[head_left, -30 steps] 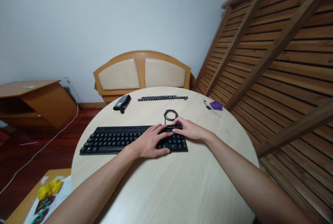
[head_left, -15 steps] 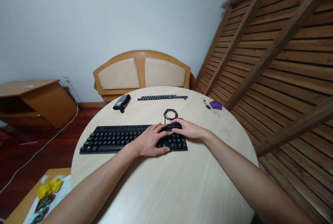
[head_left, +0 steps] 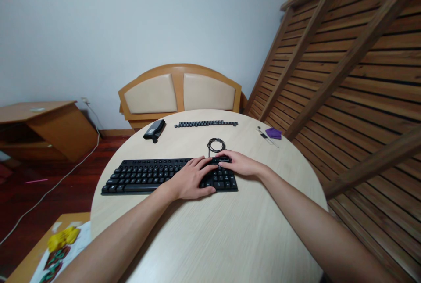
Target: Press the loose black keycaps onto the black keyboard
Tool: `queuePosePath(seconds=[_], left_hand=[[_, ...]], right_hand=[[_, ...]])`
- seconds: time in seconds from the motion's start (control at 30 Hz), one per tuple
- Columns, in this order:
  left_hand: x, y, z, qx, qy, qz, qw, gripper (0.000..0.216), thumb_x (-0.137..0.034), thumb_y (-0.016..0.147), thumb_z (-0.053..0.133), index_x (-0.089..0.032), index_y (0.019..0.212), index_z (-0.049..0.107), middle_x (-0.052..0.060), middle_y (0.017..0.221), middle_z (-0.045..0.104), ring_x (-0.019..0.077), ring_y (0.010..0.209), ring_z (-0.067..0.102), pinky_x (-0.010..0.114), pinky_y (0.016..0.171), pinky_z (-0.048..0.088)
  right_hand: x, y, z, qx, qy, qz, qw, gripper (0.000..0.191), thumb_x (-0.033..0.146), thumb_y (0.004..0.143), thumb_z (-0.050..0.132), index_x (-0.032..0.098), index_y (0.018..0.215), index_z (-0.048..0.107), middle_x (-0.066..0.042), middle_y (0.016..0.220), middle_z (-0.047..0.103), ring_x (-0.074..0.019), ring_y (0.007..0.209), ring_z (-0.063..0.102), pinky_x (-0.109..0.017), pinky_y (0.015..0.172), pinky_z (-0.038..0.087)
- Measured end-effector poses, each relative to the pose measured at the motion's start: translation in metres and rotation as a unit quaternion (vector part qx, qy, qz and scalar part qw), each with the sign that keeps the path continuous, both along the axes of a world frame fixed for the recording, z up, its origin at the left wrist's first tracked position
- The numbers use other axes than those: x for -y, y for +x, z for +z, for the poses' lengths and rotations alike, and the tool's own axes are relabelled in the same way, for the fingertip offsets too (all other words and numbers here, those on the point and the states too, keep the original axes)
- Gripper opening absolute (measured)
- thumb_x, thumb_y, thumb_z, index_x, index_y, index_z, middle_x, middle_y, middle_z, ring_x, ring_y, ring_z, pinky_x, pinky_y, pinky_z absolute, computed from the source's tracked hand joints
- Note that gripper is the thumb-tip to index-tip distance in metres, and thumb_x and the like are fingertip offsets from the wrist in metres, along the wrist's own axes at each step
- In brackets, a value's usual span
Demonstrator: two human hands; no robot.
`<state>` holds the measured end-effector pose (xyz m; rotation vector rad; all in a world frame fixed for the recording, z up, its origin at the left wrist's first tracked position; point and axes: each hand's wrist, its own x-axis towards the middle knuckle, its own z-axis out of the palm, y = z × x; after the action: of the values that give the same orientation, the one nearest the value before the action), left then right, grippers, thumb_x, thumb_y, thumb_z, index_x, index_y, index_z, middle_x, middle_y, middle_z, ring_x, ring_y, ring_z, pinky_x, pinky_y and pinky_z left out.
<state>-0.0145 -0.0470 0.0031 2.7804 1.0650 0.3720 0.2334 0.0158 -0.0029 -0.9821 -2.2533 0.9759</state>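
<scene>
A black keyboard (head_left: 141,182) lies lengthwise across the round table, its right part partly covered by both hands. Spread over the number-pad side is my left hand (head_left: 192,178), fingers apart and resting on the keys, thumb at the front edge. My right hand (head_left: 241,163) grips the keyboard's back right corner, with the thumb over the top keys and the fingers at the rear edge. The tips of both hands almost meet there, and whatever lies under them is hidden. Behind the keyboard is its coiled black cable (head_left: 216,145).
Loose keycaps (head_left: 205,123) stand in rows at the table's (head_left: 256,221) far side. A black pouch (head_left: 154,131) lies back left; a purple cloth (head_left: 273,133) and a thin wire tool (head_left: 264,135) lie back right. Wooden slats (head_left: 362,85) lean close on the right.
Both hands keep nearly the same place on the keyboard. The whole view has shifted very slightly.
</scene>
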Motion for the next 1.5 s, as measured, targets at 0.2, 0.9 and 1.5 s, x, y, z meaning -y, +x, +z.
queuePosePath(seconds=[0.2,0.9,1.5], left_hand=[[0.002,0.002,0.002,-0.013,0.006,0.008,1.000,0.072,-0.057,0.087,0.061,-0.028,0.150,0.039,0.011,0.159,0.033,0.0399,0.144,0.031,0.058,0.117,0.027],[0.001,0.004,0.008,-0.010,-0.019,0.018,1.000,0.077,-0.059,0.083,0.062,-0.030,0.150,0.039,0.011,0.159,0.033,0.0405,0.143,0.032,0.061,0.116,0.027],[0.002,0.003,0.006,-0.025,-0.014,0.020,0.999,0.077,-0.059,0.085,0.061,-0.029,0.151,0.038,0.011,0.160,0.030,0.0398,0.145,0.030,0.060,0.117,0.025]], right_hand=[[-0.025,0.014,-0.011,-0.001,0.052,-0.114,0.992,0.027,0.037,0.092,0.056,0.016,0.103,0.070,-0.007,0.099,0.073,-0.0201,0.089,0.066,-0.034,0.083,0.050],[-0.180,0.045,-0.019,0.306,0.120,-0.370,0.869,0.056,0.028,0.090,0.052,0.019,0.145,0.045,-0.020,0.130,0.059,-0.0350,0.118,0.055,-0.046,0.097,0.045],[-0.142,0.047,-0.016,0.354,0.168,-0.293,0.872,0.031,0.022,0.098,0.044,0.021,0.123,0.061,-0.013,0.127,0.063,-0.0267,0.115,0.056,-0.036,0.093,0.045]])
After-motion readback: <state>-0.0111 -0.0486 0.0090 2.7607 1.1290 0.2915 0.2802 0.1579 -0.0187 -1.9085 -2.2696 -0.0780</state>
